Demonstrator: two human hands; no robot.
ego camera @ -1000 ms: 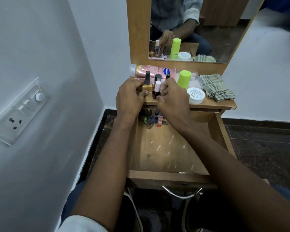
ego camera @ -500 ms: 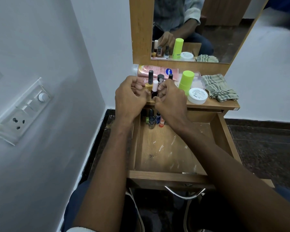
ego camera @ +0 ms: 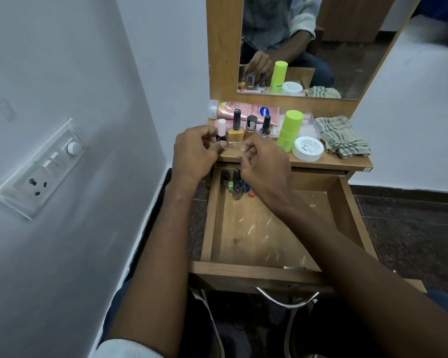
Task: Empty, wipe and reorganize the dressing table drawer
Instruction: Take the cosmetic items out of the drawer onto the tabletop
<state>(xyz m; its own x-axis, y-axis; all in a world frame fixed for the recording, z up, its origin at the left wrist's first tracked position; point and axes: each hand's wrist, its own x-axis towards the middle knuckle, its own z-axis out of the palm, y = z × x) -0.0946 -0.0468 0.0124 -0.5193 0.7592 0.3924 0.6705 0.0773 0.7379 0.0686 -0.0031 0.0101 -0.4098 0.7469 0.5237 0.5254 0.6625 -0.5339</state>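
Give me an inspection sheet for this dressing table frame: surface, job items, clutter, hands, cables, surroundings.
Surface: table top crowded; open drawer floor bare wood with white flecks.
Job's things: a few small bottles still stand at the drawer's back left; nail polish row on top; checked cloth crumpled at right.
Clutter: pink lotion tube lying down, green stick upright, white jar.
Hands: left hand pinching a pink-capped bottle; right hand curled, its hold unclear.
Cables: nothing seen.
Surroundings: mirror behind, wall switch panel at left, dark floor.
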